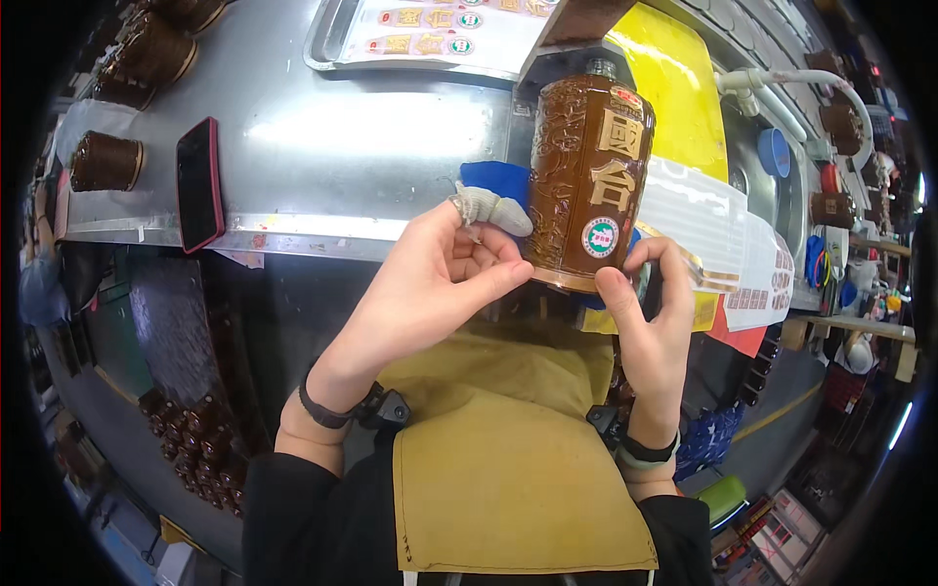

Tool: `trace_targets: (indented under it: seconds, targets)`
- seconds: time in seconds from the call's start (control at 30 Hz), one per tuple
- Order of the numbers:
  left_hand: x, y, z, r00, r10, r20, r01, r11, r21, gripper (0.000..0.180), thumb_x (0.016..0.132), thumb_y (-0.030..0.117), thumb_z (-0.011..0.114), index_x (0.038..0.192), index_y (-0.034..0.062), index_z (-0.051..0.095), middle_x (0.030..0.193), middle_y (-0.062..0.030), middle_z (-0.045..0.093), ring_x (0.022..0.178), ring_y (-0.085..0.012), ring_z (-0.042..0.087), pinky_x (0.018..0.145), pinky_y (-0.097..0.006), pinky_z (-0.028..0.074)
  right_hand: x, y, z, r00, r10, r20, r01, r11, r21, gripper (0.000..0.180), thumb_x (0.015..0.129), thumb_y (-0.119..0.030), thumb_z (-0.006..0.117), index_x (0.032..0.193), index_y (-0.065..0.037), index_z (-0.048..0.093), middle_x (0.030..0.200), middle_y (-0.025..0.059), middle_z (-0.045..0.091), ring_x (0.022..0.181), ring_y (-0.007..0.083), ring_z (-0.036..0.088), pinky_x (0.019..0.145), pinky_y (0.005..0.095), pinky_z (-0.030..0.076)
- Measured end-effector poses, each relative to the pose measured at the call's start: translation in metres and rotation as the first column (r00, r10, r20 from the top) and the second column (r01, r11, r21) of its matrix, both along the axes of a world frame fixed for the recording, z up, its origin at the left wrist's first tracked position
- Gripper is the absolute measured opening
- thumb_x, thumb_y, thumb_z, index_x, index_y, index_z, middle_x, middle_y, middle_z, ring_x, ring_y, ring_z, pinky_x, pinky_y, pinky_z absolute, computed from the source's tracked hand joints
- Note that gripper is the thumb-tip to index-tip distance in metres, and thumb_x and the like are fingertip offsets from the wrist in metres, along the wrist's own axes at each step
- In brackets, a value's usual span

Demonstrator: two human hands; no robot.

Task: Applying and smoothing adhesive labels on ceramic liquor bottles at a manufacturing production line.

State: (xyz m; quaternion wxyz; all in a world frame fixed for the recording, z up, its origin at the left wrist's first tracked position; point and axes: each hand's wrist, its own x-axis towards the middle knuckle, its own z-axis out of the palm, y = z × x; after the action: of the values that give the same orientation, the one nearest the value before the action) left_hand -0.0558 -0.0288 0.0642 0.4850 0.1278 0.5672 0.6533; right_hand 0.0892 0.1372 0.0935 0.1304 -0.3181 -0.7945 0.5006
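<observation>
A glossy brown bottle (pixel 567 176) with a relief pattern, raised gold characters and a round green-and-white emblem stands before me, tilted slightly. A thin gold band (pixel 565 281) runs along its lower edge. At the bottom left corner, my left hand (pixel 410 283) is closed, thumb and fingertips pinched against the bottle's base. A whitish cloth cover (pixel 493 208) wraps one of its fingers. My right hand (pixel 657 337) grips the lower right side, thumb on the front edge and forefinger bent round the side. Blue cloth (pixel 493 181) shows behind the covered finger.
Left on the metal bench (pixel 371 127) lies a phone (pixel 199 186) in a red case, near several brown bottles (pixel 106 162). A metal tray (pixel 352 49) holds sheets of gold labels. A yellow board (pixel 674 88) and printed sheets (pixel 762 269) are at right.
</observation>
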Motion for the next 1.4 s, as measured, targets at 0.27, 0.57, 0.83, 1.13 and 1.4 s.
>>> trace_targets:
  seconds: [0.27,0.57,0.83,1.13,1.4]
  targets:
    - [0.0,0.0,-0.004,1.0,-0.003,-0.009,0.004,1.0,0.017,0.03,0.093,0.003,0.071,0.119,0.0008,0.057,0.097,-0.0017,0.062,0.091,-0.0083,0.061,0.083,-0.024,0.051,0.004,0.003,-0.01,0.999,0.028,-0.035,-0.027,0.999,0.041,0.032,0.09,-0.02,0.077,0.094,-0.002,0.051,0.09,0.0028,0.047,0.081,0.0127,0.044,0.074,0.0246,0.038]
    - [-0.003,-0.002,-0.012,1.0,-0.008,-0.02,0.008,1.0,-0.023,0.03,0.094,0.005,0.071,0.12,0.0002,0.057,0.099,-0.0025,0.062,0.093,-0.0084,0.061,0.084,-0.025,0.051,0.003,0.001,-0.011,0.999,-0.003,-0.038,0.002,0.999,-0.039,0.03,0.091,-0.017,0.076,0.094,-0.003,0.05,0.092,0.0009,0.047,0.084,0.0118,0.043,0.077,0.0235,0.037]
    - [-0.006,-0.005,-0.011,0.998,-0.041,-0.054,0.04,0.999,-0.032,0.024,0.095,0.007,0.069,0.117,0.0006,0.06,0.099,-0.0014,0.062,0.091,-0.0074,0.061,0.085,-0.024,0.05,0.006,0.0,-0.009,1.0,-0.013,-0.023,0.012,0.998,-0.061,0.029,0.091,-0.015,0.076,0.096,-0.004,0.05,0.092,-0.0004,0.046,0.084,0.0096,0.042,0.076,0.0216,0.036]
    - [-0.006,-0.002,-0.017,0.993,-0.075,-0.09,0.069,0.995,-0.067,0.022,0.095,0.005,0.067,0.116,0.0006,0.06,0.097,-0.0012,0.063,0.089,-0.0064,0.06,0.084,-0.023,0.05,0.004,-0.003,-0.007,0.999,-0.025,-0.033,0.023,0.997,-0.073,0.028,0.092,-0.016,0.075,0.096,-0.005,0.05,0.09,-0.0022,0.046,0.08,0.0071,0.04,0.072,0.0203,0.034]
    - [-0.006,-0.002,-0.017,0.991,-0.076,-0.108,0.067,0.994,-0.086,0.025,0.096,0.006,0.067,0.118,-0.0004,0.059,0.098,-0.0014,0.063,0.089,-0.0063,0.06,0.082,-0.023,0.05,0.004,-0.002,-0.007,0.999,-0.022,-0.033,0.019,0.997,-0.071,0.028,0.092,-0.016,0.076,0.097,-0.005,0.05,0.09,-0.0024,0.046,0.079,0.0066,0.04,0.071,0.0203,0.034]
